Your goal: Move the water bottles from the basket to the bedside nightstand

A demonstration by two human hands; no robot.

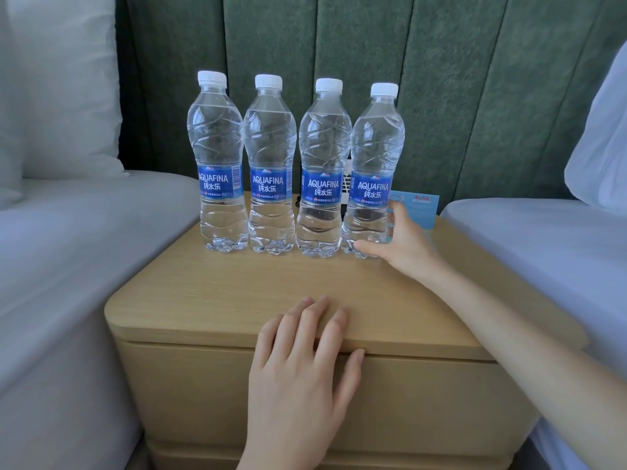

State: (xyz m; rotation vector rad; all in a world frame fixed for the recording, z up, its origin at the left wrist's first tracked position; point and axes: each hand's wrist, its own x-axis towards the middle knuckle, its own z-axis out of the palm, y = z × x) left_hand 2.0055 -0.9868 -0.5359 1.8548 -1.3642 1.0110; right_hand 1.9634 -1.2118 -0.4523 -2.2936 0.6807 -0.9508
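While right hand grips rightmost bottle | upright, cap up | nightstand

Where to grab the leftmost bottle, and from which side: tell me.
Grip the leftmost bottle at its narrow waist, around the label, coming from the front-left: it stands upright, and the next bottle crowds its right side.

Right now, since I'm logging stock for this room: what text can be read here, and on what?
"AQUAFINA": on each of the four bottles.
"纯水乐": on the same bottles, just under the brand.
Small print below that: too small to read.
Blue card: red writing, too blurred to read.
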